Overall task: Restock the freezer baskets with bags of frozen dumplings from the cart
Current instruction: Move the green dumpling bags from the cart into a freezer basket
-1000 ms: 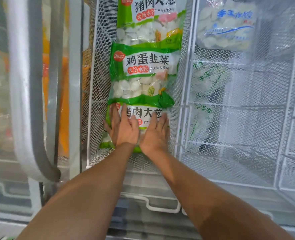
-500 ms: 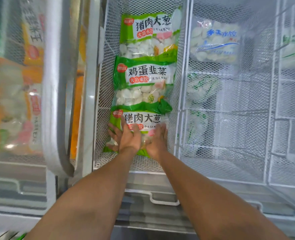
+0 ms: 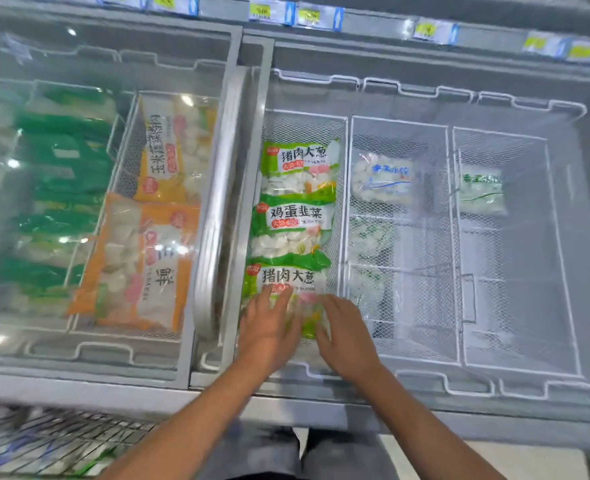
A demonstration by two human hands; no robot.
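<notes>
We have both hands over the nearest green bag of dumplings (image 3: 288, 289), which lies flat at the near end of the narrow wire basket (image 3: 342, 202) in the open freezer, overlapping a second green bag (image 3: 291, 226) with a third (image 3: 300, 168) beyond it at the far end. Our left hand (image 3: 269, 327) is spread, fingers straight, resting on the bag's near half; our right hand (image 3: 347, 332) is likewise spread with loose fingers at the bag's right edge, and blur keeps us from saying whether it touches.

We judge the bag to be fairly heavy, lumpy and floppy, its plastic film slick with frost. It should be held by both long edges or supported from beneath, not pinched at a corner. The cart (image 3: 54, 441) shows at near left.
</notes>
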